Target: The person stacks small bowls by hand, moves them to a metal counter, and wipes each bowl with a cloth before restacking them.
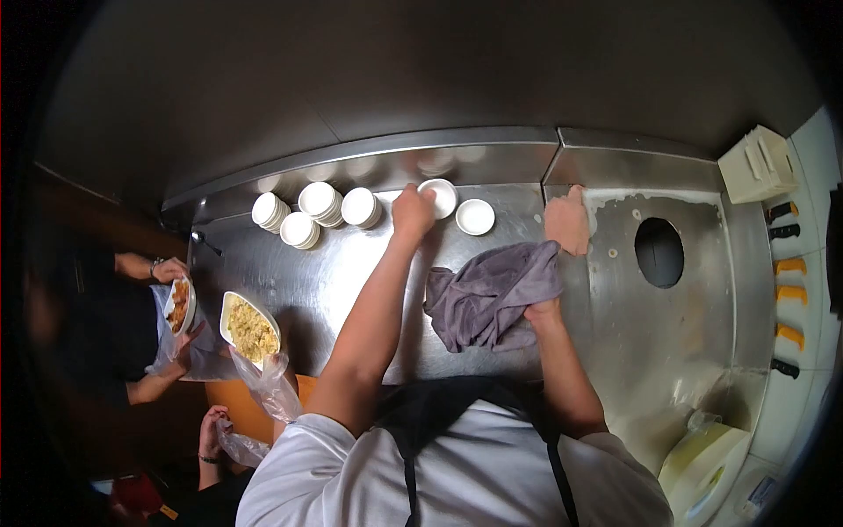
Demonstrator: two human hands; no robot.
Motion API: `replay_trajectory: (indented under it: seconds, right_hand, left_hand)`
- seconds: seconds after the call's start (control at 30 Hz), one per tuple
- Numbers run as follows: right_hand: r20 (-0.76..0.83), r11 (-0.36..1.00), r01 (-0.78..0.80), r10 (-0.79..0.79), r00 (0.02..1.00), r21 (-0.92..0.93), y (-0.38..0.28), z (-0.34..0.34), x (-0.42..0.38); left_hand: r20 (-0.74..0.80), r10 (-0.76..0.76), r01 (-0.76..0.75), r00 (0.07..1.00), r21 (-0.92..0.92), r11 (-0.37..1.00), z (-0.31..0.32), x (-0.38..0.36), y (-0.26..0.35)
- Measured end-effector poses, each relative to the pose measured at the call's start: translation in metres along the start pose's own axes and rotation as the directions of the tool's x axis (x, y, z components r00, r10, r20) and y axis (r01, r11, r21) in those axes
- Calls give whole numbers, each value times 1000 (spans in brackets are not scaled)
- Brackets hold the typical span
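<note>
My left hand [413, 212] reaches to the back of the steel counter, its fingers closed on the left rim of a small white dish [442, 200]. Just right of it sits another small white dish [475, 217]. Several stacks of such dishes [319, 200] stand to the left of that hand. A crumpled purple-grey towel [496, 294] hangs over the counter from my right hand [543, 312], whose fingers grip its right side and are partly hidden by the cloth.
At the left, a person holds a dish of orange-brown food [180, 306]; a plastic-gloved hand [272, 382] touches a bowl of yellow food [252, 329]. A pink cloth [567, 221] lies by a round opening [659, 252]. Knives [784, 232] hang on the right wall.
</note>
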State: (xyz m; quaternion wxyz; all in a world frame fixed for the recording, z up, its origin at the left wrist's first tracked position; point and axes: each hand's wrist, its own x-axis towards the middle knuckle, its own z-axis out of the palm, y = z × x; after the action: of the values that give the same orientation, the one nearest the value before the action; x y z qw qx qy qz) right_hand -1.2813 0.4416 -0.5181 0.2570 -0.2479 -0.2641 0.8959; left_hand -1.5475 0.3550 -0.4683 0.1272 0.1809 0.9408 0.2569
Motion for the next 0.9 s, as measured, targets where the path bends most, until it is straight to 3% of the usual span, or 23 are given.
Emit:
replay_trajectory:
  seconds: [0.1, 0.27, 0.37, 0.47, 0.6, 0.67, 0.73, 0.9]
  right_hand:
    - [-57, 1000, 10, -11, 998, -18, -7, 3, -4]
    - [-172, 998, -39, 30, 985, -52, -9, 19, 11]
    - [-190, 988, -115, 93, 977, -105, -7, 22, 29]
    - [-179, 958, -148, 106, 978, -245, -4, 20, 42]
    - [-247, 880, -326, 251, 936, -345, 13, 6, 73]
    - [-149, 832, -211, 155, 977, -514, 21, 5, 85]
    - [-74, 725, -121, 96, 993, -678, 12, 28, 78]
    - [61, 742, -82, 164, 985, -666, 6, 40, 55]
  left_hand:
    - [-20, 3, -5, 1000, -66, 998, -13, -7, -7]
    - [89, 194, -183, 977, -124, 975, -8, -30, 23]
    - [245, 158, -168, 957, 24, 985, 9, -35, 42]
    - [83, 113, -122, 990, 117, 986, 22, -50, 50]
    - [99, 298, -297, 949, -28, 955, 44, -43, 33]
    - [176, 324, -299, 929, -154, 942, 40, -52, 34]
    - [70, 354, -326, 932, -262, 909, 35, -70, 37]
    - [-112, 416, -411, 902, -514, 753, 38, -99, 13]
